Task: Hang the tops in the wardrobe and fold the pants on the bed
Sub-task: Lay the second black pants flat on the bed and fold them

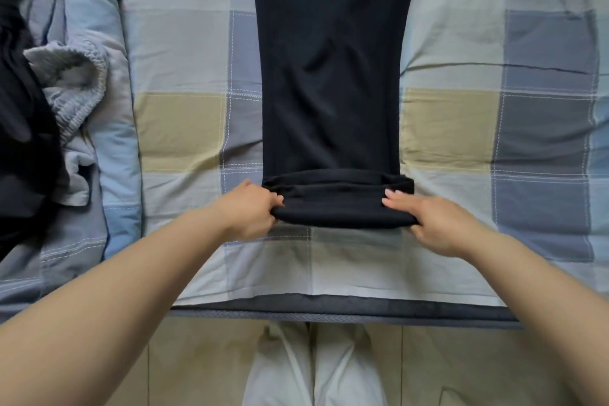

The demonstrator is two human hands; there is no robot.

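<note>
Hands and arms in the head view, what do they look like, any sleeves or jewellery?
Both forearms are bare up to the frame edge, with no sleeves in view. The left hand and right hand wear no gloves, and no rings, watch or bracelets are visible. Fingernails look short and unpainted.

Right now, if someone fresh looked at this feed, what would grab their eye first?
The black pants, laid lengthwise down the middle of the checked bedspread, with their near end rolled or folded up. The left hand and right hand grip that folded end at its two corners. At the left edge sits a heap of clothes, with a grey elastic-waisted garment on it.
</note>
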